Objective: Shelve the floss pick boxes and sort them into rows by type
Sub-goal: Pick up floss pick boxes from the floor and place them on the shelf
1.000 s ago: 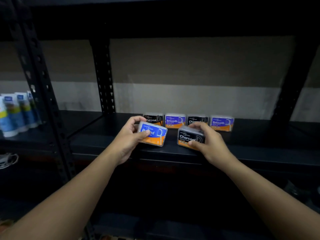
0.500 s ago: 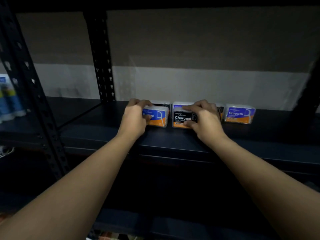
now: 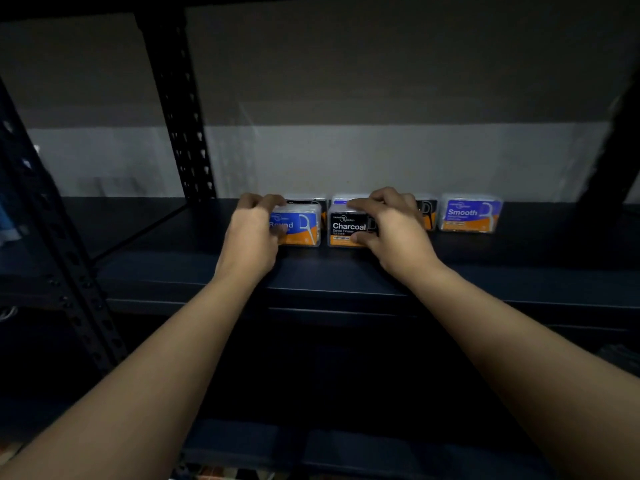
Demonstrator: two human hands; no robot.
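Six small clear-plastic floss pick boxes stand on the dark metal shelf (image 3: 346, 278), so the shelving itself looks well advanced, while the sorting by type seems only begun. Along the shelf's back edge runs a row of four: a black-labelled box (image 3: 310, 201) mostly hidden behind the front left one, a blue-topped box (image 3: 341, 199) behind the front right one, a black and orange box (image 3: 427, 214) half covered by the right hand, and at the right end a blue and orange box marked Smooth (image 3: 471, 213) standing clear. Nearer the front edge, the left hand (image 3: 252, 233) curls its fingers over the top of a blue and orange box marked Round (image 3: 299, 225), thumb on its face, and the right hand (image 3: 391, 226) grips a black and orange box marked Charcoal (image 3: 348, 228) the same way; both boxes appear to rest on the shelf. The back row alternates types (as far as the visible labels tell), so regrouping into rows by type probably remains, and whether more boxes wait elsewhere cannot be told.
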